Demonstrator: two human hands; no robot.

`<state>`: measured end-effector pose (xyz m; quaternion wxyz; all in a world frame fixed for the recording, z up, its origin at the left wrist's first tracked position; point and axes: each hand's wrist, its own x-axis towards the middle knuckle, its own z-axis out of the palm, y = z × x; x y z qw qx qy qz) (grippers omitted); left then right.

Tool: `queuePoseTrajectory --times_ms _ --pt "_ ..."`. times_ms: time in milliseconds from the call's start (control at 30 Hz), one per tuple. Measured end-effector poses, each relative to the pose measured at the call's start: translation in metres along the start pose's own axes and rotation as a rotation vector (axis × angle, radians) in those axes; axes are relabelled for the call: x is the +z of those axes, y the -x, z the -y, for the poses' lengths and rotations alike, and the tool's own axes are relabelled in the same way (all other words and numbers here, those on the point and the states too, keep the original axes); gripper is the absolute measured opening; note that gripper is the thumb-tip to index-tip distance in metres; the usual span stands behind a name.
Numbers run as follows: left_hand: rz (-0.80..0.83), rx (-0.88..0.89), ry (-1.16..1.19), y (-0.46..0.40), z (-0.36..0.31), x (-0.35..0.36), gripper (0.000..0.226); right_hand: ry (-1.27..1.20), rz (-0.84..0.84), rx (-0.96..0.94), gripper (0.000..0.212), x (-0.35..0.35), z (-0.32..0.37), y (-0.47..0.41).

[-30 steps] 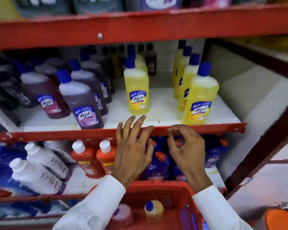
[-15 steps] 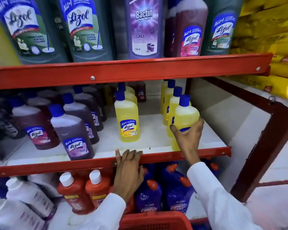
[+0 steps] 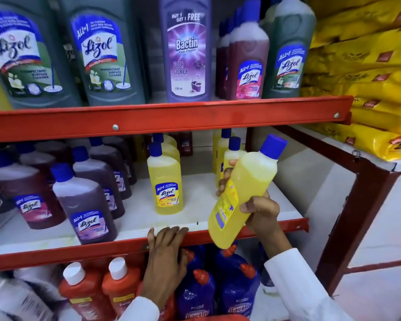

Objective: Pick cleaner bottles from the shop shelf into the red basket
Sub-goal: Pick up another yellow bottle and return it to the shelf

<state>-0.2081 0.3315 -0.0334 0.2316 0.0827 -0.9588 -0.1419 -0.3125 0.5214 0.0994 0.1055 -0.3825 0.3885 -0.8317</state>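
Yellow bottle (image 3: 245, 191) tilted, gripped in right hand (image 3: 259, 212)

Right hand (image 3: 252, 205): raised, fingers wrapped round the lower body of a tilted yellow bottle (image 3: 243, 193), thumb across its near face; white sleeve at the wrist. Left hand (image 3: 164, 258): palm down, fingers together and extended, fingertips resting on a red shelf edge (image 3: 79, 253); white cuff at the wrist.

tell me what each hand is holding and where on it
The right hand grips a yellow bottle around its lower body, over the label, tilted clear of the shelf. The left hand holds nothing; it rests flat on the red shelf edge.
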Motion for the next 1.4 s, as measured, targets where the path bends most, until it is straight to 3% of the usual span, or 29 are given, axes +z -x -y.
queuePoseTrajectory --times_ms 100,200,267,433,633,967,1400 --pt "-0.003 0.003 0.015 -0.001 0.001 0.001 0.06 -0.156 0.125 0.056 0.073 0.007 0.001 0.005" --pt "-0.002 0.005 0.026 -0.002 0.002 0.0 0.06 -0.13 0.141 0.057 0.069 0.013 0.003 0.007" --pt "0.0 0.003 0.032 -0.001 0.002 -0.001 0.06 0.019 0.004 0.061 0.078 0.019 0.003 0.008" --pt "0.011 0.003 0.03 -0.001 0.002 -0.004 0.06 0.741 -0.428 -0.118 0.081 0.019 -0.01 0.013" --pt "0.014 -0.003 0.026 -0.001 -0.001 -0.005 0.059 0.842 -0.728 -0.076 0.093 -0.008 -0.027 0.002" --pt "0.023 -0.009 0.014 -0.002 -0.001 -0.004 0.062 0.918 -0.731 -0.005 0.096 -0.046 -0.052 -0.014" --pt "0.021 -0.013 0.015 -0.002 -0.003 -0.006 0.063 1.061 -0.669 0.058 0.104 -0.043 -0.046 -0.011"
